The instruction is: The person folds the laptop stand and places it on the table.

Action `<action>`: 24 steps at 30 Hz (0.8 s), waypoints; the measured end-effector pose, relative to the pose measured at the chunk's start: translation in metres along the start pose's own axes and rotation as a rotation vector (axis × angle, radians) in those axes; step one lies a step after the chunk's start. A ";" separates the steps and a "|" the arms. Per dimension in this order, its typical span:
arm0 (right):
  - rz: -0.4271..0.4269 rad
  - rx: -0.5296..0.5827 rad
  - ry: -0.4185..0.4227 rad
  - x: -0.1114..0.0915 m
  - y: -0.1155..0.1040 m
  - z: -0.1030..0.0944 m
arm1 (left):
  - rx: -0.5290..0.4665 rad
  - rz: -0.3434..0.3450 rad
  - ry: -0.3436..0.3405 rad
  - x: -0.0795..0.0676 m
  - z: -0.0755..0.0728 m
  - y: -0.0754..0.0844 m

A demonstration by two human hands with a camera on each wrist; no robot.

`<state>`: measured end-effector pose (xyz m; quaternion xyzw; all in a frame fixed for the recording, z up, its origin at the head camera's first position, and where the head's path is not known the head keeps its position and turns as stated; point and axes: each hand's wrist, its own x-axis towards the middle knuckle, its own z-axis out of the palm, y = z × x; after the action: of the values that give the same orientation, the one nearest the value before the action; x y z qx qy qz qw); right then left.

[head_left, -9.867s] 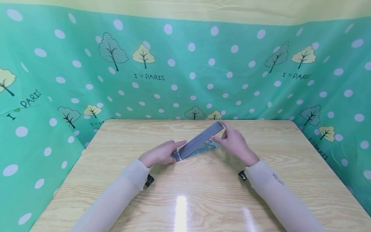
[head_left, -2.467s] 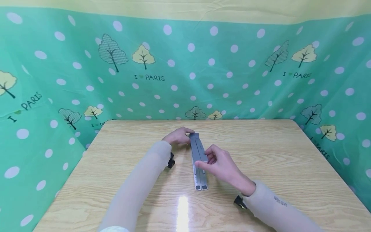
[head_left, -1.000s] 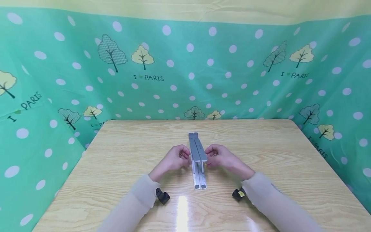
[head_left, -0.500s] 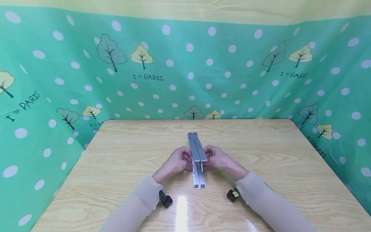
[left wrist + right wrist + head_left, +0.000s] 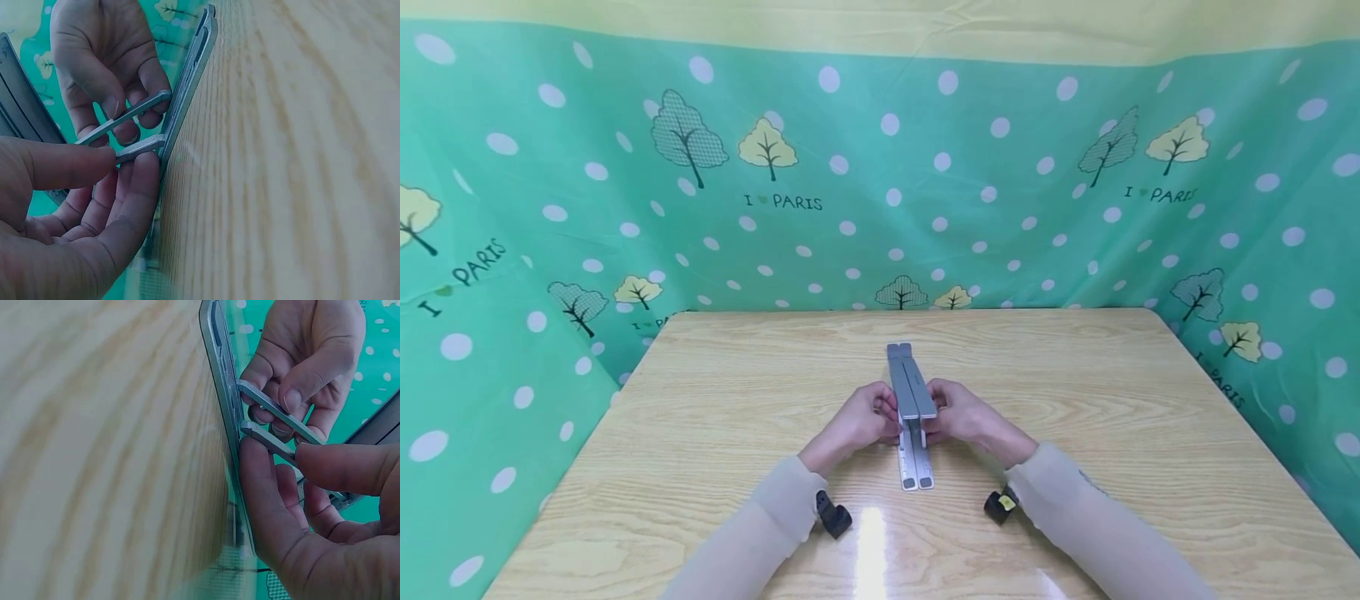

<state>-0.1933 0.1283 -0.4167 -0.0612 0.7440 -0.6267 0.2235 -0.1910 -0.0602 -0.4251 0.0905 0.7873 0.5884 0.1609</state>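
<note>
A grey metal folding laptop stand [image 5: 912, 390] stands on the wooden table, its top plates raised at an angle above two slotted base rails [image 5: 915, 471]. My left hand [image 5: 859, 419] is at its left side, thumb and fingers pinching one slim support leg [image 5: 142, 147]. On the opposite side my right hand [image 5: 967, 418] pinches the other support leg [image 5: 272, 441] in the same way. Both legs reach down to the base rails [image 5: 187, 81] in the wrist views. From the head view, the stand's top plates partly hide the fingertips.
A light wood-grain table [image 5: 737, 375] spreads around the stand. Green dotted curtain [image 5: 820, 250] with printed trees hangs behind it and along both sides. Small black wrist cameras [image 5: 833, 515] sit at both sleeve cuffs.
The stand was tilted and partly unfolded in the hands, then turned lengthwise onto the table. Its two halves' legs came into view. Both hands have since moved inward and taken hold of the legs.
</note>
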 end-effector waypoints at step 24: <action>-0.020 -0.056 0.038 -0.002 -0.003 -0.001 | 0.017 0.010 0.028 0.002 0.001 0.001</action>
<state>-0.1925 0.1291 -0.4129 -0.0629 0.7649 -0.6087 0.2011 -0.1925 -0.0582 -0.4245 0.0875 0.7941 0.5836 0.1459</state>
